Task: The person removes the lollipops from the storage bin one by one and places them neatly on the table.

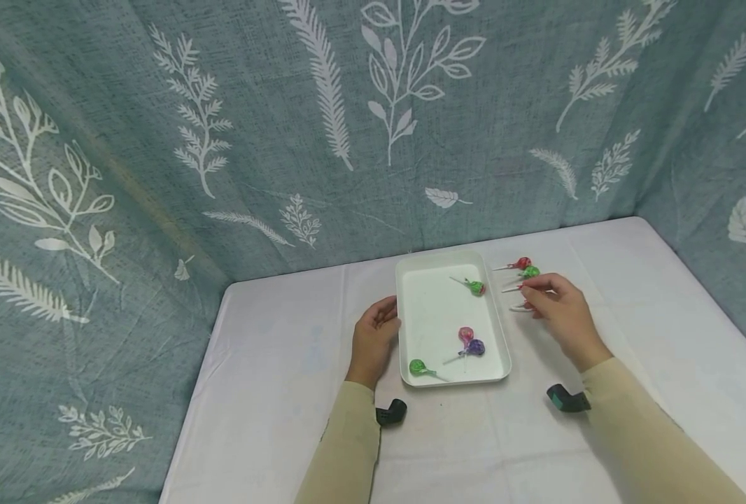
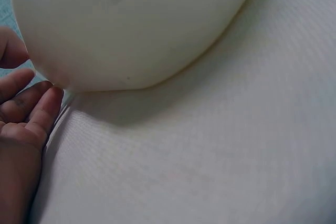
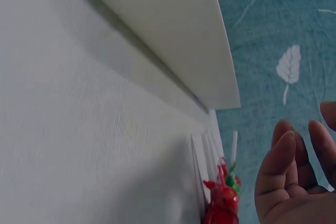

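At 9 o'clock your relaxed left hand (image 1: pixel 373 343) touches the tray (image 1: pixel 432 301), probably to steady it, while at 2 o'clock your right hand (image 1: pixel 562 311), narrowly parted and apparently empty, hovers by lollipops (image 1: pixel 523 263) whose sticks (image 3: pixel 199 161) point trayward, perhaps for easy pinching.

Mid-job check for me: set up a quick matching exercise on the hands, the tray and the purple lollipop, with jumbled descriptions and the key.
1. Left hand
2. Right hand
3. Purple lollipop
4. Tray

A. White, with four lollipops inside
B. At the lollipops outside the tray
C. Beside the tray's left wall
D. Next to the pink lollipop

Pairs: 1-C, 2-B, 3-D, 4-A
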`<state>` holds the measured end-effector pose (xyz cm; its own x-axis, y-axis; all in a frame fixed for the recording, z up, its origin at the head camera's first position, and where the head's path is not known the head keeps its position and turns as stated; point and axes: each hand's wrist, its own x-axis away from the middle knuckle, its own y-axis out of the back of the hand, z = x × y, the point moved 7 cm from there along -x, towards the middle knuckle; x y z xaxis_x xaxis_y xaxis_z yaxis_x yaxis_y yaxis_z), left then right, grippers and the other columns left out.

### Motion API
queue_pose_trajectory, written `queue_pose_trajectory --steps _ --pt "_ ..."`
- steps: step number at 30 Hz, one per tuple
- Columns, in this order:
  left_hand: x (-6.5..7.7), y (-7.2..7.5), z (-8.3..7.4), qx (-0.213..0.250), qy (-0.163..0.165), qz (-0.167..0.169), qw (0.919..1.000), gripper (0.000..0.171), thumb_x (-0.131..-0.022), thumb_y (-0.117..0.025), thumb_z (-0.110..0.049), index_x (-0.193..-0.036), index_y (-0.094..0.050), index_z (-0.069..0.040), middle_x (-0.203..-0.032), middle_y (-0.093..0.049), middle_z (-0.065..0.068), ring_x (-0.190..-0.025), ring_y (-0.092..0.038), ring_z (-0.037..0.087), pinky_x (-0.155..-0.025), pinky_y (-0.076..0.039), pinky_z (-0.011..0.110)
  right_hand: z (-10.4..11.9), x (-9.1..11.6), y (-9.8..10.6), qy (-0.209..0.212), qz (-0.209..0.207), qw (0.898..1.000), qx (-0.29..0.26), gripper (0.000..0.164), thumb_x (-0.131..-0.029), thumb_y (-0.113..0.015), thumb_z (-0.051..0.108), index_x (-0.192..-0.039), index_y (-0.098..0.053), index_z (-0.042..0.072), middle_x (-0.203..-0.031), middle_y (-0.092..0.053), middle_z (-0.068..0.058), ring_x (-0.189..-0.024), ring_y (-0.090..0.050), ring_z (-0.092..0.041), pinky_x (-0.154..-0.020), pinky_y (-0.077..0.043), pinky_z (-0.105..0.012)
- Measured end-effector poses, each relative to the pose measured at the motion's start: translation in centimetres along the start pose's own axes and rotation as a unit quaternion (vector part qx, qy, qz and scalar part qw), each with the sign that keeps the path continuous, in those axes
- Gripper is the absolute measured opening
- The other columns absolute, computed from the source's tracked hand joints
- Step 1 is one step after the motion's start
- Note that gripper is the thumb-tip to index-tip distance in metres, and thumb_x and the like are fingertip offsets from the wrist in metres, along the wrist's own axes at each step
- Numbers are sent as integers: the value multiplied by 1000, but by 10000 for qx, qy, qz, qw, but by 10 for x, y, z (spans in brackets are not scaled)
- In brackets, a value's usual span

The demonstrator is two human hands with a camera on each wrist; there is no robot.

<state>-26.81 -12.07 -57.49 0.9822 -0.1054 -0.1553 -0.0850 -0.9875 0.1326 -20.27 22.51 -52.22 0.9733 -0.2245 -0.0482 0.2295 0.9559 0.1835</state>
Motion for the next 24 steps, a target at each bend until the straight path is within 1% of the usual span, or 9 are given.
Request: queue_pose_trajectory --steps 3,8,17,21,24 --pt "0 0 0 31 -11 21 10000 45 -100 -66 -5 -145 -67 -4 -138 -72 5 -131 -65 20 -111 -53 30 5 0 -8 38 129 9999 33 40 -111 -64 22 -138 -59 -8 -128 -64 -20 -100 -67 -14 -78 -60 -22" --pt "0 0 0 22 11 24 10000 44 -100 -66 -6 -144 -67 -6 -138 -71 6 -131 -65 21 -111 -53 30 13 1 -23 96 334 9994 -19 40 -111 -64 21 -139 -59 -7 -134 -62 -21 -102 -67 -15 -79 -61 -25" --pt "1 1 0 43 69 6 10000 46 -100 -66 -7 -145 -67 -5 -138 -71 5 -131 -65 20 -111 -53 30 28 2 -49 266 697 9971 -147 38 -109 -67 17 -136 -60 -9 -130 -62 -21 -103 -68 -21 -81 -62 -27" --pt "2 1 0 29 78 -22 10000 45 -100 -66 -6 -144 -68 -7 -137 -72 4 -130 -65 19 -111 -53 31 32 1 -61 230 884 9957 -157 39 -109 -68 17 -138 -59 -8 -132 -61 -22 -110 -68 -32 -83 -63 -29" --pt "2 0 0 27 85 -23 10000 44 -100 -66 -6 -144 -68 -8 -137 -72 3 -130 -65 19 -111 -53 32 34 1 -71 196 1059 9941 -101 41 -109 -67 17 -140 -57 -7 -137 -59 -24 -115 -65 -42 -85 -63 -29"
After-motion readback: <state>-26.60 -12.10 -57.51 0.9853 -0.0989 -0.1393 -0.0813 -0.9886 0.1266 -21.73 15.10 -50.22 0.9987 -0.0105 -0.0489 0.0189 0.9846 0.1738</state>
